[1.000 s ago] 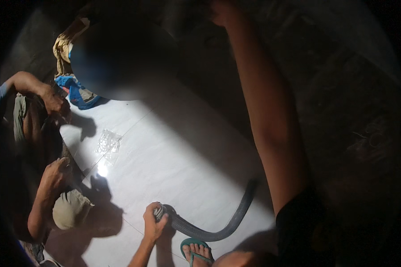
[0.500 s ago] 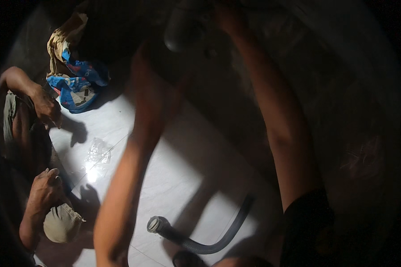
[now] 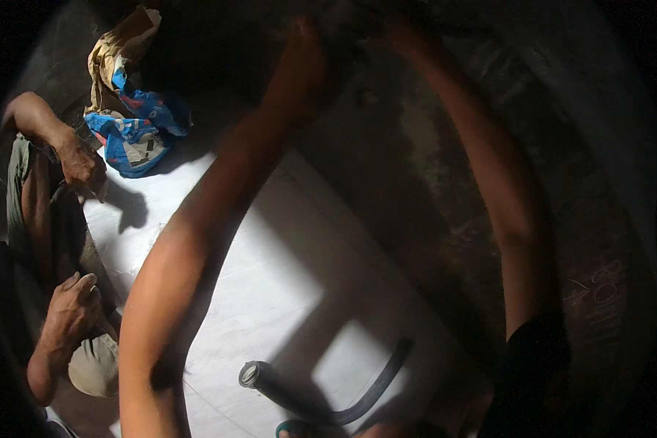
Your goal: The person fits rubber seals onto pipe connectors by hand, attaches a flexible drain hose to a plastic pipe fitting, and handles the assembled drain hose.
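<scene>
My left hand (image 3: 299, 69) reaches up to the top middle, into deep shadow. It looks closed, thumb upward, against a dark thing whose shape is lost there. My right hand (image 3: 401, 33) is just to the right of it, at the same dark spot, its fingers hidden by the shadow. Below my arms, a grey corrugated hose (image 3: 292, 398) with a round, pale-rimmed end lies curved on the light floor tiles (image 3: 233, 321).
To the left a person sits low, one hand (image 3: 82, 168) hanging over the tiles and the other hand (image 3: 73, 310) near a knee. A crumpled blue and tan sack (image 3: 135, 142) stands beyond. A dark rough surface (image 3: 431, 190) borders the tiles on the right.
My left hand has moved up and right to meet the dark spot by my right hand. My right arm has shifted slightly right. A grey cylinder seen at the top before is no longer distinct.
</scene>
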Available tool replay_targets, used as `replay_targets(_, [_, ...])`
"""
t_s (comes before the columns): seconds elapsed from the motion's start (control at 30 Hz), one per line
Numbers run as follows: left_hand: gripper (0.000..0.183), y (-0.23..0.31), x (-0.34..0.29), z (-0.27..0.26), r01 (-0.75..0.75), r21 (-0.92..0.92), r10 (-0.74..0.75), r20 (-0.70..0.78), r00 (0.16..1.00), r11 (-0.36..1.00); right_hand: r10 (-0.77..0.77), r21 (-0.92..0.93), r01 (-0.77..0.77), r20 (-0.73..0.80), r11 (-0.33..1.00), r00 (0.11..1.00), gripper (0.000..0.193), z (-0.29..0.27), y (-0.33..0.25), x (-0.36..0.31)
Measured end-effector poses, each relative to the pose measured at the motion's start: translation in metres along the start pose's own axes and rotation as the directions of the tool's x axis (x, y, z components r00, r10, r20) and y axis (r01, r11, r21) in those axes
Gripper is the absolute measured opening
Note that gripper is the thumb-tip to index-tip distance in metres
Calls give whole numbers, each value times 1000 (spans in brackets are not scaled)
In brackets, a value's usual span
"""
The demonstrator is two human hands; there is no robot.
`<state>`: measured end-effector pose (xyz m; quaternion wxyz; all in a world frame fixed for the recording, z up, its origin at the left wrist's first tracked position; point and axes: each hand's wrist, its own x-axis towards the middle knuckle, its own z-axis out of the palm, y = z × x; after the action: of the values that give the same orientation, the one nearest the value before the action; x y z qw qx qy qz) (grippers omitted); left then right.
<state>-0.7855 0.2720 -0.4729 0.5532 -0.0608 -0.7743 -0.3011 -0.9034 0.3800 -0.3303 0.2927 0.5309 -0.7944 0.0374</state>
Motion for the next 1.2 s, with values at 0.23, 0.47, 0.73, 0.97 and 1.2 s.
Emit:
replay_targets(0.23, [75,-12,-15,-9,-340,183,377,-234,896,922,-360,-257,373,98,892,928,55,-10,-7,-10])
replay_targets(0.47, [74,-11,-2,-10,-39,-81,40,17,999,996,-170,-247,182,70,952,983,52,-12,-8,-17])
replay_targets(0.73, [60,16,7,-20,405,-17,-397,166,903,914,572,410,-431,-338,804,747,47,13,-77,-70])
replay_targets(0.97, [87,45,-72,-56,206,187,-251,264,931,961,581,947,-141,290,-289,761,43,34,-55,-59])
replay_targets(1.2, [69,172,-192,-241,394,141,-350,771,532,908,450,938,-71,228,-339,864,34,18,-57,-55])
